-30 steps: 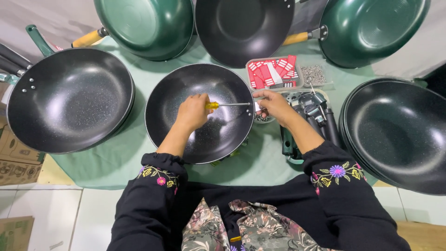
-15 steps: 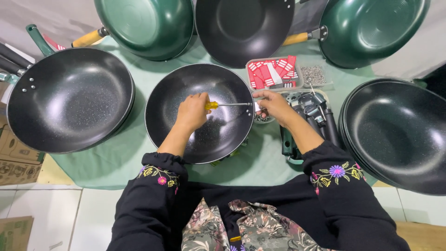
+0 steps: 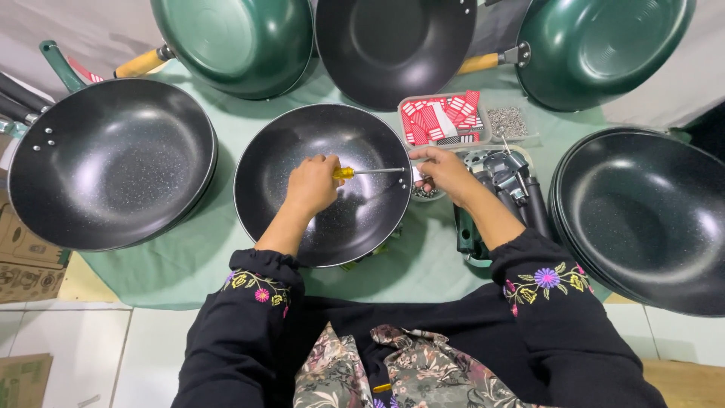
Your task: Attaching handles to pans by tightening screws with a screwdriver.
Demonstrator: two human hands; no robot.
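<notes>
**Almost nothing moves: both hands stay at the rim of the middle pan**

Since the earlier frames we see nearly no change. Our left hand (image 3: 311, 183) keeps the same place over the black pan (image 3: 302, 143) in the middle, and our right hand (image 3: 445, 170) stays at the pan's right rim. The screwdriver (image 3: 370, 171) lies at the same level, pointing to the right; if it turns, we cannot see it.

Our left hand is closed around the yellow handle of the screwdriver. The fingers of our right hand are pinched together at the tip of the shaft, on something small at the rim; what it is, we cannot tell.

The pan sits on the green cloth (image 3: 438, 264) of the worktop, just in front of us, between the big black pan (image 3: 113, 162) on the left and the stack of black pans (image 3: 642, 211) on the right. We judge it stiff and rather heavy, with a smooth coating that may be slippery and can scratch. The rim is the best place to hold it. The screwdriver is light and rigid, and the handle gives the good grip.

Behind the pan stands a clear tray with red and white packets (image 3: 442, 121) and a heap of small screws (image 3: 506, 121). Dark handles (image 3: 513, 189) lie just beside our right hand.
</notes>
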